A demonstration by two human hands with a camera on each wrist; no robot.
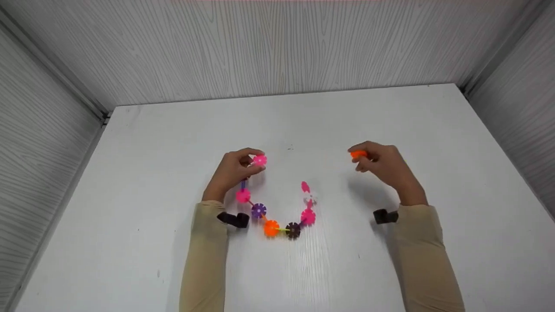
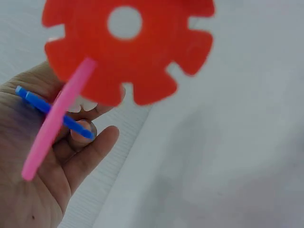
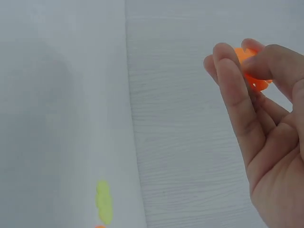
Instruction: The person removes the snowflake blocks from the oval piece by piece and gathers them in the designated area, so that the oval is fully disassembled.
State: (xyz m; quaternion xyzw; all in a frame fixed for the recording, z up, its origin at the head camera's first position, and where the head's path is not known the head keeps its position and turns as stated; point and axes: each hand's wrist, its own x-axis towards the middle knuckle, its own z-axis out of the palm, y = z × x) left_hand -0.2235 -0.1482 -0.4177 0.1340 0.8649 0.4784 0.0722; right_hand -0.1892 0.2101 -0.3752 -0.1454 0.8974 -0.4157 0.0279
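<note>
Between thumb and fingertips, my left hand (image 1: 232, 171) pinches a pink notched plastic disc (image 1: 260, 160). From that hand a chain of interlocked discs hangs in a U, with a purple disc (image 1: 259, 211), an orange disc (image 1: 272, 228) and a dark disc (image 1: 293, 230) low in the curve. Its other end rises to a pink disc (image 1: 305, 186). A large red disc (image 2: 123, 61), a pink one edge-on and a blue disc (image 2: 76, 127) show near the palm in the left wrist view. Away to the right, my right hand (image 1: 383, 162) pinches a separate orange disc (image 1: 358, 154), partly hidden by fingers.
Both hands are over a white table (image 1: 173, 130). Grey wood-grained panels (image 1: 277, 47) stand behind it and at both sides. Dark camera mounts (image 1: 236, 219) sit at the wrists by the tan sleeves (image 1: 204, 260). Part of a yellow disc (image 3: 103, 202) appears low in the right wrist view.
</note>
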